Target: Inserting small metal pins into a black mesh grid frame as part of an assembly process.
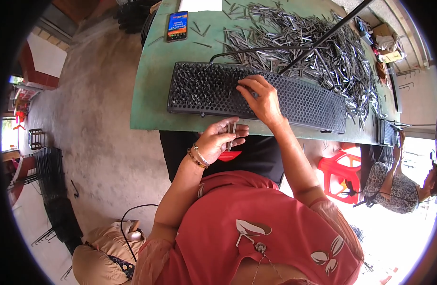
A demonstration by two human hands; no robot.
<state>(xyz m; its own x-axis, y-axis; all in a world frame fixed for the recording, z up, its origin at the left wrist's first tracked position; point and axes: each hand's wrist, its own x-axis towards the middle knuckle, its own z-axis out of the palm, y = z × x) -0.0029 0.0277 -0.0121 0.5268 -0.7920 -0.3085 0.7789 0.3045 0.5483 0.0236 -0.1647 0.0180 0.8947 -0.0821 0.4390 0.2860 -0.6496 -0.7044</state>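
A long black board with rows of round holes (304,102) lies along the near edge of the green table (152,95). Small dark metal pieces (195,85) stand upright in its left part, while the holes at the right are bare. My right hand (263,99) is over the middle of the board, fingers bent and closed at the border of the filled part; whatever is between the fingertips is too small to make out. Just off the table's near edge, my left hand (217,138), palm up, holds a few slim metal strips (232,135).
Behind the board spreads a large heap of loose metal strips (318,52). A phone (177,26) lies at the far left, near a few stray strips. A black rod (327,35) slants over the heap. A red stool (339,175) and another person (394,190) are at the right.
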